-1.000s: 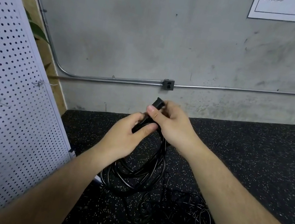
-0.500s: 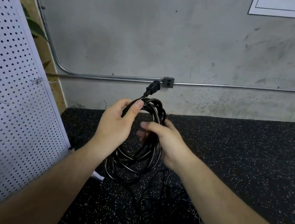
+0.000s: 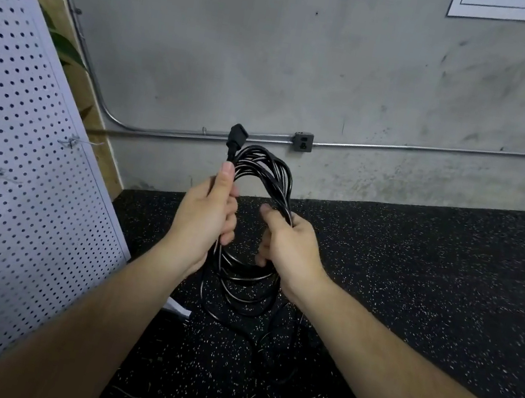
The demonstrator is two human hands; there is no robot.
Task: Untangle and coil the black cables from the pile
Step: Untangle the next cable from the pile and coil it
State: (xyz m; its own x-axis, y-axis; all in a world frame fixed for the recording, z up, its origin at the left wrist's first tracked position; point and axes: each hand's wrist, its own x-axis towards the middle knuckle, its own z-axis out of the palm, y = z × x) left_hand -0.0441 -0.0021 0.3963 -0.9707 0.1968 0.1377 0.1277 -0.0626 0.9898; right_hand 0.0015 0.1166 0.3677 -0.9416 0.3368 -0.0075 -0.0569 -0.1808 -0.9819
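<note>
I have the left hand (image 3: 205, 220) and right hand (image 3: 287, 248) each curled tight round the black cable coil (image 3: 269, 172), pegboard (image 3: 18, 158) edge close on the left, open floor (image 3: 431, 279) stretching right.

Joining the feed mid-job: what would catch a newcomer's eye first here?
The black cable coil held up mid-frame, with its plug poking above the left hand, which grips the coil's left side while the right hand grips the right side. Next, the white pegboard leaning at far left and the outlet box on the wall behind.
</note>
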